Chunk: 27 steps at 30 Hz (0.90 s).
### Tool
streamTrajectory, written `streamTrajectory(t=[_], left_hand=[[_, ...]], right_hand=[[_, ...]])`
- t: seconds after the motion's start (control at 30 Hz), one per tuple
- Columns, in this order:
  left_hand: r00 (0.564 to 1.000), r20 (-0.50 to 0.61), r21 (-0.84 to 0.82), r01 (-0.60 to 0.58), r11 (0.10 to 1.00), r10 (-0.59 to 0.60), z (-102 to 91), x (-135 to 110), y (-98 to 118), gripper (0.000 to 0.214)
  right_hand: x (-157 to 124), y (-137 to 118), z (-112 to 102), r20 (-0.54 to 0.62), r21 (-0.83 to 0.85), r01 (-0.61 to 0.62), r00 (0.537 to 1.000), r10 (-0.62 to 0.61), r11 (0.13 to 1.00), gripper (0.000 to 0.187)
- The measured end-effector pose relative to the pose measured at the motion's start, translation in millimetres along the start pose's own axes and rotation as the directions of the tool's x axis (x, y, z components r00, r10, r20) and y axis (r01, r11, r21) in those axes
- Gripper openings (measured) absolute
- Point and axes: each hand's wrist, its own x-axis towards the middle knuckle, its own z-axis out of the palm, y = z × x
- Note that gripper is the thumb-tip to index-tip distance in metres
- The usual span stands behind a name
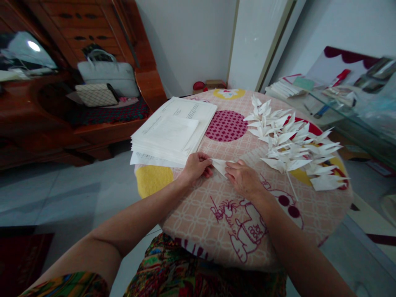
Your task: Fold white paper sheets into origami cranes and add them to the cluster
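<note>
To your far left, the wooden bench [83, 25] is the largest piece of furniture in sight, its backrest leaning against the wall side of the room. In front of you is the round, cloth-covered table [185, 210], with pink, yellow and purple patches and cartoon outlines printed across its top. A glass shelf [355, 119] runs along your right, just beyond the table edge. Spread over the right part of the table you have a crowd of white paper figures [286, 164], folded into sharp points and overlapping one another. Across from them, at the left edge, lies a thick stack of paper [196, 108] with print on its top sheet, and smaller blank sheets [173, 134] rest on it. Back on the bench seat, a pale gray bag [108, 78] stands behind a checked purse [94, 95]. Your right hand [243, 177] has its fingers drawn together on one end of the folded paper [219, 166]; your left hand [198, 167] pinches the opposite tip. That small white piece sits between both hands, low over the tabletop, just beside the stack's near corner.
</note>
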Motion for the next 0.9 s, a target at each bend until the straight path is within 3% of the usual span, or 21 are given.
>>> streamTrajectory(t=[0.23,0.57,0.73,0.9], left_hand=[[0.999,-0.020,-0.015,-0.045,0.999,0.045,1.6,-2,-5,0.009],[1.000,-0.004,-0.049,-0.007,0.999,0.006,-6.7,0,-2,0.006],[0.998,0.057,0.187,0.009,0.982,-0.020,-15.2,7,6,0.033],[0.995,0.096,0.331,-0.005,0.944,-0.029,-17.0,14,9,0.031]], right_hand=[[0,-1,-1,0.000,0.011,-0.008,1.000,0.008,1.000,0.021],[-1,0,0,-0.007,0.000,-0.001,1.000,0.001,1.000,0.020],[-1,1,2,-0.013,-0.007,0.011,1.000,-0.011,1.000,0.022],[-2,3,5,-0.023,-0.007,0.025,0.999,-0.025,1.000,0.022]])
